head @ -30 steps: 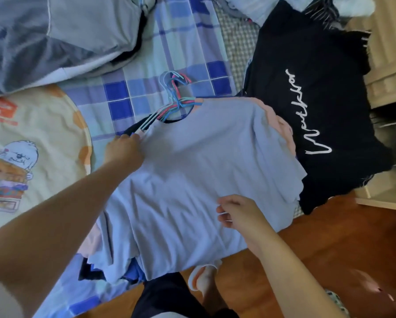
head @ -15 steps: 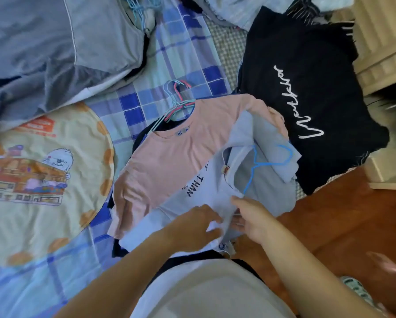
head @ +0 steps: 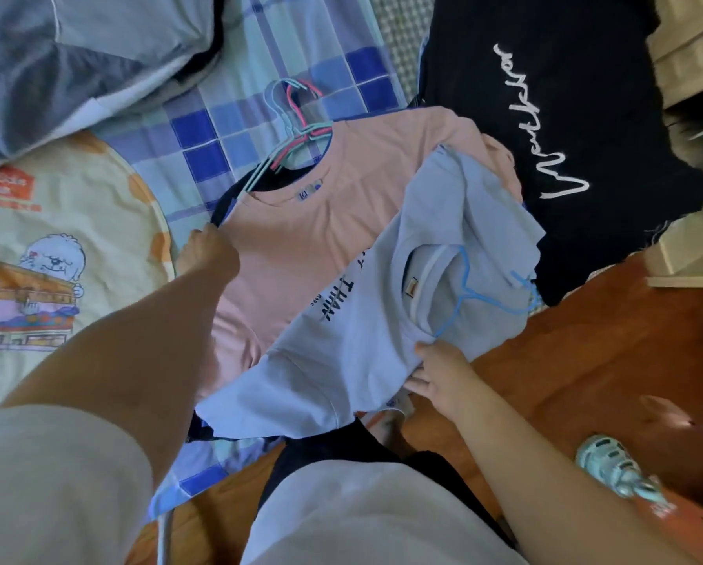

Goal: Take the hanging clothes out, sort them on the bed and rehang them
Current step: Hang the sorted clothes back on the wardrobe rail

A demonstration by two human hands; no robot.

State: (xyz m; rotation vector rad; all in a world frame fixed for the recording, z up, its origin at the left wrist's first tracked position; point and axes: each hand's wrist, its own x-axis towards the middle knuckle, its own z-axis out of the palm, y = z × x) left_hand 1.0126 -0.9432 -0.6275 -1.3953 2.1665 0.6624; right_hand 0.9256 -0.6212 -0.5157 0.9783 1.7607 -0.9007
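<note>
Left hand (head: pixel 209 254) grips the pink T-shirt (head: pixel 301 242) at its shoulder, fingers apparently curled on the fabric. Right hand (head: pixel 437 371) pinches the light blue T-shirt (head: pixel 366 348), with its blue hanger (head: pixel 470 293), lying across the pink one on the checked bed (head: pixel 227 128). Black sweater (head: pixel 545 95) beside.

We see a round cushion (head: pixel 56 254) printed with a cartoon animal at the left. A grey quilt (head: pixel 76 55) is bunched up at top left. The wooden floor (head: pixel 586 360) shows at the right, with a sandal (head: pixel 615 466) on it.
</note>
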